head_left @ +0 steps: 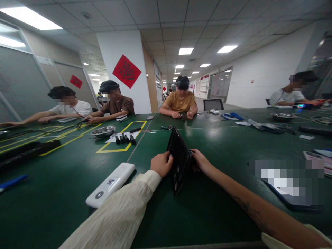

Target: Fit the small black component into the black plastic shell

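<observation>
From my remote seat I look down the length of a green counter (220,211), with a dark flat panel (179,164) standing tilted on edge at the near middle. My left hand (161,164) is closed in on the panel's left side, thumb and curled fingers against it. My right hand (201,162) has hold of the right side; some of its fingers are hidden from me, so I cannot tell their full grip.

Near left, a white slab-shaped case (111,185) lies just beside my left sleeve, with a blue pen (13,182) further left. Beyond them I have a metal bowl (96,132) and, to its right, a white sheet (111,139) bearing small black cylinders (126,139). A green-handled tool (166,128) lies past the panel. Near right, a dark-blue-edged item (293,204) is mostly blurred out. Far right sits another metal bowl (282,117), with a blue object (231,116) to its left.

Across from me, a person in a mustard shirt (179,103) rests both forearms on the counter. Two more people sit at far left and one at far right, all wearing dark headgear.
</observation>
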`<action>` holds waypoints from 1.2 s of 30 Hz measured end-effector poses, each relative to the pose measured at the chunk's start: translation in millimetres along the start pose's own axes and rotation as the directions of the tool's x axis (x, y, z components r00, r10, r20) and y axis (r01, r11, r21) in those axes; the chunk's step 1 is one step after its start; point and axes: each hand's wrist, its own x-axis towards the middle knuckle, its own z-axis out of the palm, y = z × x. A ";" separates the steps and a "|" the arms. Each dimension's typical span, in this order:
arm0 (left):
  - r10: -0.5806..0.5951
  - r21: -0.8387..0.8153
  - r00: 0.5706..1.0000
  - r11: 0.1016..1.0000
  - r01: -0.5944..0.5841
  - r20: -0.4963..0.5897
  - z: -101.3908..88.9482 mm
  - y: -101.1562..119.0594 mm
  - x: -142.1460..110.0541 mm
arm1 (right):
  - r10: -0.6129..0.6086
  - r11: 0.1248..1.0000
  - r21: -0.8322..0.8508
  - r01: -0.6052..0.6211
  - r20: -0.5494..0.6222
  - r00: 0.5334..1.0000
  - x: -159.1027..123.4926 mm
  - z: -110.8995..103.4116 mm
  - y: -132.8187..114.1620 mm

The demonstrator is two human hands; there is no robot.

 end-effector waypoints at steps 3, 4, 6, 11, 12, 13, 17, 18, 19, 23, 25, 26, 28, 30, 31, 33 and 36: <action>0.015 0.007 1.000 1.000 -0.015 -0.016 2.1 -1.4 0.5 | -0.003 1.000 0.000 0.003 0.008 1.000 -0.4 -0.7 -0.2; 0.017 0.005 1.000 1.000 -0.017 -0.019 2.6 -1.8 0.7 | -0.004 1.000 0.000 0.004 0.005 1.000 -0.7 -0.9 -0.5; 0.016 -0.004 1.000 1.000 -0.016 -0.022 3.1 -2.2 1.0 | -0.007 1.000 0.001 0.007 0.004 1.000 -1.1 -1.1 -1.2; -0.002 -0.005 1.000 1.000 0.001 -0.013 2.3 -1.6 1.1 | -0.010 1.000 0.012 0.009 0.014 1.000 -0.8 -1.3 -1.3; -0.001 0.000 1.000 1.000 0.001 -0.011 2.1 -1.4 1.1 | -0.011 1.000 0.011 0.011 0.015 1.000 -0.6 -1.3 -1.1; 0.001 0.005 1.000 1.000 -0.001 -0.011 1.9 -1.3 1.0 | -0.013 1.000 0.010 0.012 0.017 1.000 -0.4 -1.4 -0.8; 0.016 0.016 1.000 1.000 -0.015 -0.020 0.4 -0.4 0.3 | -0.013 1.000 0.005 0.013 0.020 1.000 -0.4 -1.2 -0.1; 0.014 0.017 1.000 1.000 -0.014 -0.019 -0.1 0.0 0.0 | -0.013 1.000 0.008 0.013 0.015 1.000 -0.6 -1.0 0.0; 0.011 0.018 1.000 1.000 -0.011 -0.016 -0.5 0.4 -0.2 | -0.016 1.000 0.011 0.016 0.010 1.000 -0.8 -0.6 0.0; 0.002 0.017 1.000 1.000 -0.002 0.004 -0.7 0.8 -0.6 | -0.034 0.999 0.026 0.034 0.003 0.999 -1.4 0.6 -0.3; 0.001 0.010 1.000 1.000 -0.001 0.002 0.3 -0.4 -0.2 | -0.032 0.999 0.023 0.031 0.008 0.999 -1.6 0.9 -0.7; 0.001 0.003 1.000 1.000 -0.001 -0.003 0.9 -1.2 0.1 | -0.029 0.999 0.020 0.028 0.008 1.000 -1.7 1.0 -1.0; 0.001 -0.012 1.000 1.000 -0.001 -0.008 2.0 -2.5 0.8 | -0.025 1.000 0.016 0.025 0.002 1.000 -1.9 1.0 -1.5; 0.002 -0.019 1.000 1.000 -0.002 -0.004 2.6 -3.1 1.3 | -0.027 1.000 0.013 0.027 0.001 1.000 -1.9 0.9 -1.8; 0.002 -0.017 1.000 1.000 -0.002 -0.002 2.7 -3.0 1.4 | -0.028 1.000 0.010 0.028 0.002 1.000 -1.8 0.7 -1.8; 0.002 -0.006 1.000 1.000 -0.002 -0.001 2.6 -2.4 1.3 | -0.024 1.000 0.008 0.024 0.006 1.000 -1.4 0.3 -1.2; 0.006 0.012 1.000 1.000 -0.006 0.001 1.8 -1.5 0.8 | -0.022 1.000 0.007 0.021 0.011 1.000 -0.6 -0.2 0.0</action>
